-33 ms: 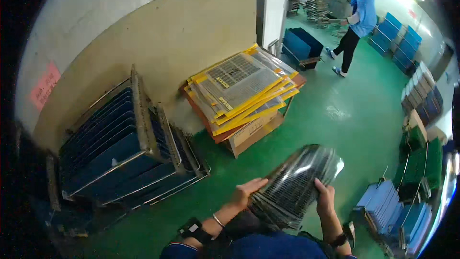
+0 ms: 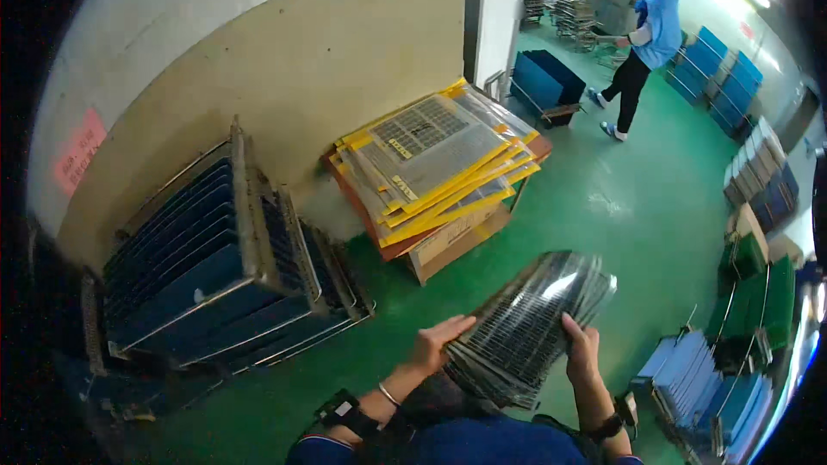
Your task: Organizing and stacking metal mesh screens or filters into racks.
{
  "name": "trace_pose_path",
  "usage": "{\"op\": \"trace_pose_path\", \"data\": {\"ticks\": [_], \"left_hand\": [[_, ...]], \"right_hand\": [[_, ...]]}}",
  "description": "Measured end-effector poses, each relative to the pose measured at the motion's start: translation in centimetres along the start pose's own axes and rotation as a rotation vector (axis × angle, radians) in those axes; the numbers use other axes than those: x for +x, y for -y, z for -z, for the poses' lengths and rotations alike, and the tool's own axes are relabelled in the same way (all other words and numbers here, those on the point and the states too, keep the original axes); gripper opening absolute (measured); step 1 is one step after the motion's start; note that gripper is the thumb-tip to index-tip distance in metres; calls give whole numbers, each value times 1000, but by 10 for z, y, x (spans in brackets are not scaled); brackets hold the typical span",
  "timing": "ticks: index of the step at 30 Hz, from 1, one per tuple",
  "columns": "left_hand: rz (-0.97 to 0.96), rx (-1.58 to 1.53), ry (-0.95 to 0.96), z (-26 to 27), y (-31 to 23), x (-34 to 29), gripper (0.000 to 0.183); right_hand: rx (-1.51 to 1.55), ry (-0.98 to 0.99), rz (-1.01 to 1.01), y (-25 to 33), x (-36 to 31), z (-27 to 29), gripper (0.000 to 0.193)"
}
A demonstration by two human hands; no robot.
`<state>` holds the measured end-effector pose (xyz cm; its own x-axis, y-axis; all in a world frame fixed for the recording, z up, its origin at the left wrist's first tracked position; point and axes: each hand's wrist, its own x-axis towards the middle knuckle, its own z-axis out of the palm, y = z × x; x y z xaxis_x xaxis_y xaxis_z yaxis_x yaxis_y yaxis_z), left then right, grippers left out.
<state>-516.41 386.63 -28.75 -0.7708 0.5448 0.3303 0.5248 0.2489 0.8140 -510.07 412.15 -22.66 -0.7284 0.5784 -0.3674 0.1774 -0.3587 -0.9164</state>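
Between my two hands is a stack of dark, glossy film sheets point(image 2: 527, 327) printed with a fine grid pattern. Light glints off its far end, where the sheets' edges fan slightly apart. My left hand point(image 2: 444, 342) grips the near left edge, fingers stretched along the side. On the right edge, my right hand point(image 2: 583, 346) holds the stack with the thumb on top and the other fingers hidden beneath. The stack is up off the green floor, tilted in front of my body.
Yellow-edged film sheets point(image 2: 431, 151) lie piled on a low stand beside the wall. Racks of dark blue panels point(image 2: 185, 293) stand at left. Racks of pale blue panels point(image 2: 680, 375) and green panels point(image 2: 780, 306) line the right. A person point(image 2: 655, 30) in blue walks at the far right.
The stack in my hands lies flatter and less bowed than before, with its edges more fanned. Both hands keep their hold and have shifted only slightly.
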Motion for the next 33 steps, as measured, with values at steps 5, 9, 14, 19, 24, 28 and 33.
{"op": "trace_pose_path", "data": {"ticks": [5,9,14,19,24,28,33], "left_hand": [[65,-15,-403,29,54,106,40],[234,-1262,-868,52,104,176,26],[959,-350,-1085,65,121,217,40],[1055,-1024,-1373,5,190,152,57],[1267,-1077,-1506,-39,108,177,43],[1164,-1020,-1659,-49,100,158,37],[1181,-779,-1767,-55,92,102,25]], "right_hand": [[-242,219,88,55,117,-74,38],[-255,283,180,89,183,-114,27],[-349,383,178,106,273,-136,23],[-336,509,65,66,341,-123,24],[-498,691,82,43,421,-92,21],[-469,756,31,38,482,-77,31],[-420,786,87,81,477,-105,48]]}}
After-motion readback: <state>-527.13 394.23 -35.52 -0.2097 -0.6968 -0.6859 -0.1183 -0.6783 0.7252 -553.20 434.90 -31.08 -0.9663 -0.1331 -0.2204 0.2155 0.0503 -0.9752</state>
